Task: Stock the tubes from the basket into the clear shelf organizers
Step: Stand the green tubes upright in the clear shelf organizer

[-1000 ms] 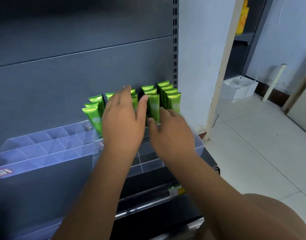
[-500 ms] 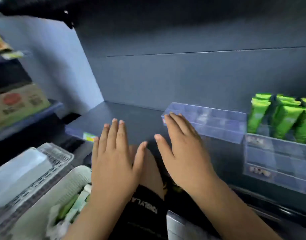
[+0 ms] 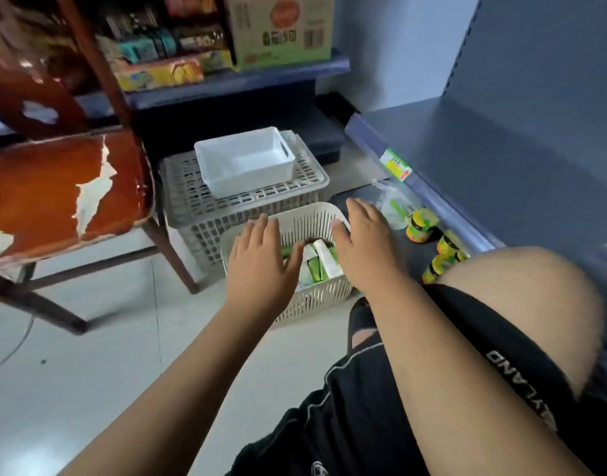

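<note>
A cream slotted basket [image 3: 308, 219] stands on the floor and holds several green and white tubes [image 3: 317, 262]. My left hand [image 3: 260, 262] hovers over the basket's left side with its fingers straight and spread, holding nothing. Over the right rim is my right hand [image 3: 363, 245], also flat and empty. The tubes show in the gap between the two hands. The clear shelf organizers are out of view.
A grey crate [image 3: 192, 201] with a white bin [image 3: 243, 159] on top stands behind the basket. A worn red chair [image 3: 61, 187] is at the left. A dark blue shelf [image 3: 466, 149] runs along the right, with small jars [image 3: 418, 228] below it. My knee [image 3: 518, 304] is at the right.
The view swung from the shelf with the green tubes in the organizers down and left to the floor. Both hands left the shelf and now hover over the basket, still empty.
</note>
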{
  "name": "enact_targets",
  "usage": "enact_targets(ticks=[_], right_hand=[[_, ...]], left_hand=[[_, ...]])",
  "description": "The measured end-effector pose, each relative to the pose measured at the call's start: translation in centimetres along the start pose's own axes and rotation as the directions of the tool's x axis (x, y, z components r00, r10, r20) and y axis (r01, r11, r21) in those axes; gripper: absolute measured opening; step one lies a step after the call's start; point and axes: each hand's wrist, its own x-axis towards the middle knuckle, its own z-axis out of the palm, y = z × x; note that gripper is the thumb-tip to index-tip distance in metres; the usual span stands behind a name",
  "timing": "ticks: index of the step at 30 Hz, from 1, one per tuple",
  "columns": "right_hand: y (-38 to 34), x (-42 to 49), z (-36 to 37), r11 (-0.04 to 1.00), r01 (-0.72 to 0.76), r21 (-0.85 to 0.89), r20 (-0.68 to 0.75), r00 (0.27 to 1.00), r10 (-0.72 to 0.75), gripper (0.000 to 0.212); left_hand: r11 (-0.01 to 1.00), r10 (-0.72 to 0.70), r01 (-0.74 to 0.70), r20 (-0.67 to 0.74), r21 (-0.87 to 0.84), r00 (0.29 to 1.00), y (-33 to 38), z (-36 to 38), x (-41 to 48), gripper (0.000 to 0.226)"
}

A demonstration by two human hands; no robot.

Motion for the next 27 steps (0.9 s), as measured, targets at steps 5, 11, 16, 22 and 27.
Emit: enact_targets(ticks=[5, 11, 16, 22, 27], right_hand=[[1.2, 2.0, 5.3, 0.995, -0.092, -0.035, 0.161, 0.982, 0.096, 0.040], [4.6, 4.8, 11.3, 0.960, -0.270, -0.071, 0.385, 0.881, 0.276, 0.033], [7.6, 9.2, 17.2, 0.894, -0.447, -0.012, 0.500, 0.772, 0.392, 0.019], [8.7, 16.5, 25.0, 0.780, -0.617, -0.100, 0.636, 0.564, 0.527, 0.028], [11.7, 18.0, 30.4, 0.726, -0.655, -0.208, 0.636, 0.473, 0.609, 0.031]], left_hand=[[0.995, -0.099, 0.102, 0.156, -0.008, 0.983, -4.9, 5.8, 1.4, 0.069], [0.944, -0.203, 0.269, 0.305, -0.191, 0.931, -6.8, 11.6, 4.7, 0.059], [0.597, -0.372, 0.633, 0.529, -0.493, 0.763, -7.3, 18.1, 9.8, 0.051], [0.695, -0.502, 0.662, 0.471, -0.280, 0.725, -9.2, 27.3, 18.7, 0.017], [0.869, -0.432, 0.494, 0.450, -0.023, 0.782, -10.6, 31.6, 19.8, 0.042]])
